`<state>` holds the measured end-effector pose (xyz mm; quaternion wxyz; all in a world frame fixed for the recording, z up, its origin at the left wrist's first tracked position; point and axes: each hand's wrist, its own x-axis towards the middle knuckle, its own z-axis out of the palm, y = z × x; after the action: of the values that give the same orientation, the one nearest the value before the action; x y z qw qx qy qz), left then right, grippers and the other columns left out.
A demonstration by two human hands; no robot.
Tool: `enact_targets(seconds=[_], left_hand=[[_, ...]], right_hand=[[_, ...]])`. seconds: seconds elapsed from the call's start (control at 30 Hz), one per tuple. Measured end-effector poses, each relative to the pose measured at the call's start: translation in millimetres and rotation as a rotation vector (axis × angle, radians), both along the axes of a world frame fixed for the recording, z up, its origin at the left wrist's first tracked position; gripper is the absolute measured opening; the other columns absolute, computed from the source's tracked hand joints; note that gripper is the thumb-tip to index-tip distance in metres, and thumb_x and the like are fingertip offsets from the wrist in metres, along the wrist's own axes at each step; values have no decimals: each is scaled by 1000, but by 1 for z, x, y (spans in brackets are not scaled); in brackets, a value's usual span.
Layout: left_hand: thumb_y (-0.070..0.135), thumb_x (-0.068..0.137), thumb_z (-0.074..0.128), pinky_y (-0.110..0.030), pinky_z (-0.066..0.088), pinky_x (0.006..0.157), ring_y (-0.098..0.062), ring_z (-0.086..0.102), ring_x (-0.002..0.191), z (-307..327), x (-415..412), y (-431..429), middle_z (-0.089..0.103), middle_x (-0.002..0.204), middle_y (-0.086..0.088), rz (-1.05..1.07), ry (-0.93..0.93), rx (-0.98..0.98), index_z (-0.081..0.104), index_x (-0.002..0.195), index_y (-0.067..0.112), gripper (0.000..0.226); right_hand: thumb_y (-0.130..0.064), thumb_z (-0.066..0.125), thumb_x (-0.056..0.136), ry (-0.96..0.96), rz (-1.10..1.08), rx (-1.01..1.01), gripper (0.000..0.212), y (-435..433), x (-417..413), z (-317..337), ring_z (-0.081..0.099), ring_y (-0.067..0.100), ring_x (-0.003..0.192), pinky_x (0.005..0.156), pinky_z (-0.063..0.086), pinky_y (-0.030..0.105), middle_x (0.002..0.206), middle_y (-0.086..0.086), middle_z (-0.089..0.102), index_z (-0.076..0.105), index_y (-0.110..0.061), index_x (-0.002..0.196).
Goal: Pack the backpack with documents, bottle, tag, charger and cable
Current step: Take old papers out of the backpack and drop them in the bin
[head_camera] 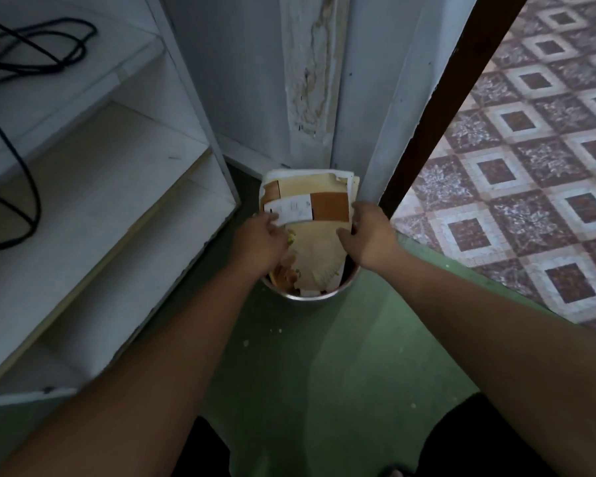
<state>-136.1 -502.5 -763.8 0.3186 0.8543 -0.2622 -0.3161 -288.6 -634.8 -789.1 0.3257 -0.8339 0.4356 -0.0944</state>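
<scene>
A bundle of worn paper documents, cream and brown with a white label strip, stands in a round metal bin on the green floor. My left hand grips the bundle's left edge by the label. My right hand holds its right edge, fingers curled around the paper. A black cable lies coiled on the white shelf at upper left. No backpack, bottle, tag or charger is in view.
A white shelf unit stands close on the left. A pale wall corner with peeling paint rises behind the bin. A dark door frame borders a patterned tile floor on the right.
</scene>
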Motion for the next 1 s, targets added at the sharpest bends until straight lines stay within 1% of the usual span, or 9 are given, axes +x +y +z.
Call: enact_targets(seconds=[0.1, 0.2, 0.37, 0.43, 0.5, 0.6, 0.7, 0.87, 1.0], left_hand=[[23, 100, 57, -44, 57, 97, -25, 65, 117, 44, -11, 11, 63, 139, -5, 0, -21, 39, 57, 141, 24, 41], [25, 98, 61, -40, 58, 95, -19, 67, 110, 104, -21, 25, 67, 132, -1, -31, -14, 38, 58, 140, 23, 42], [20, 97, 65, -39, 56, 100, -16, 65, 112, 219, -47, 48, 68, 129, -4, -110, -19, -88, 62, 137, 19, 40], [18, 97, 65, -40, 54, 103, -17, 65, 115, 267, -55, 57, 69, 127, -6, -158, -43, -143, 62, 137, 15, 40], [20, 97, 66, -35, 54, 101, -15, 64, 116, 316, -62, 65, 69, 126, -4, -179, -57, -180, 60, 139, 16, 42], [23, 97, 66, -13, 46, 89, -10, 60, 114, 384, -68, 74, 66, 126, 0, -190, -101, -187, 57, 141, 18, 45], [24, 96, 67, -19, 42, 92, -5, 57, 111, 443, -73, 76, 66, 132, -4, -221, -150, -192, 57, 141, 18, 46], [29, 98, 66, -23, 45, 90, -9, 60, 111, 511, -84, 91, 68, 127, 0, -208, -230, -248, 57, 140, 22, 44], [28, 99, 65, -11, 43, 81, -8, 62, 108, 544, -100, 111, 66, 122, 5, -110, -205, -304, 59, 137, 21, 39]], right_hand=[[-18, 68, 90, -2, 34, 20, 37, 16, -7, 44, 65, 31, 108, 81, 49, 27, 118, 14, 67, 61, -6, 124], [-21, 70, 89, 39, -1, 89, 46, 31, -19, 104, 60, 28, 112, 88, 45, 25, 124, 14, 61, 56, -6, 130], [-15, 67, 87, -23, 28, 105, 47, 54, -51, 232, 56, 31, 120, 105, 46, 38, 128, 16, 60, 58, -5, 133], [-15, 68, 88, -85, -12, 76, 50, 61, -62, 287, 53, 30, 125, 109, 40, 32, 131, 15, 58, 54, -5, 136], [-19, 69, 91, -119, 0, 41, 55, 68, -71, 340, 49, 27, 131, 110, 36, 31, 138, 14, 55, 50, -7, 141], [-24, 68, 92, -133, 96, -31, 57, 74, -74, 408, 47, 27, 134, 110, 33, 31, 142, 12, 53, 48, -9, 143], [-26, 67, 93, -153, 165, -51, 57, 75, -74, 470, 47, 26, 135, 111, 34, 32, 144, 11, 51, 47, -12, 145], [-30, 66, 94, -196, 186, -53, 58, 89, -81, 534, 45, 18, 136, 109, 32, 27, 147, 3, 49, 45, -18, 147], [-32, 65, 95, -196, 221, -53, 59, 105, -102, 559, 46, 17, 136, 110, 36, 31, 149, 1, 48, 43, -19, 148]])
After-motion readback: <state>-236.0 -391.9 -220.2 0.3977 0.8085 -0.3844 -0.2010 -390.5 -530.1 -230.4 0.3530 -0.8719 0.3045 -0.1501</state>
